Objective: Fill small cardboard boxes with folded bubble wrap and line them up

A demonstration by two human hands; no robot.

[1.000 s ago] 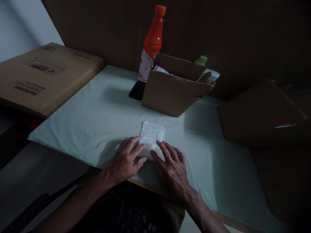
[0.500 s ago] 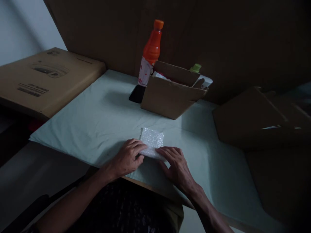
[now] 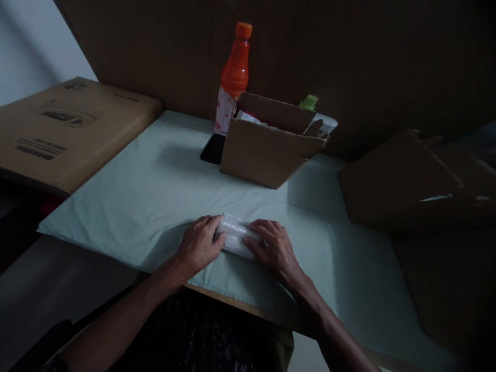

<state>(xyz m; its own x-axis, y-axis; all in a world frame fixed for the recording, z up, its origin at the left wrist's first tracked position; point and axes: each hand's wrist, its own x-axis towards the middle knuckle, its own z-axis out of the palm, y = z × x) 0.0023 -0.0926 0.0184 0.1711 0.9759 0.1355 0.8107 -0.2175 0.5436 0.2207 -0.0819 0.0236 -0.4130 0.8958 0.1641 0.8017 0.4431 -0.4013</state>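
A piece of clear bubble wrap [image 3: 237, 238], rolled or folded into a short narrow bundle, lies on the pale green cloth [image 3: 147, 181] near the table's front edge. My left hand [image 3: 201, 240] grips its left end, thumb on the near side and fingers on the far side. At the right end, my right hand [image 3: 273, 245] holds it in the same way, with the thumb pressed on top. Whether anything is inside the bubble wrap cannot be made out.
Beyond my hands stands an open cardboard box [image 3: 267, 152] with a green-capped item inside. An orange bottle [image 3: 234, 72] and a dark phone-like object [image 3: 212, 149] are beside it. A large flat carton [image 3: 77, 129] lies at left; more cardboard boxes [image 3: 399, 181] stand at right.
The flat part of the bubble wrap that stretched away from me has been folded over into a shorter bundle. Both hands have shifted slightly around its ends. The view has moved a little.
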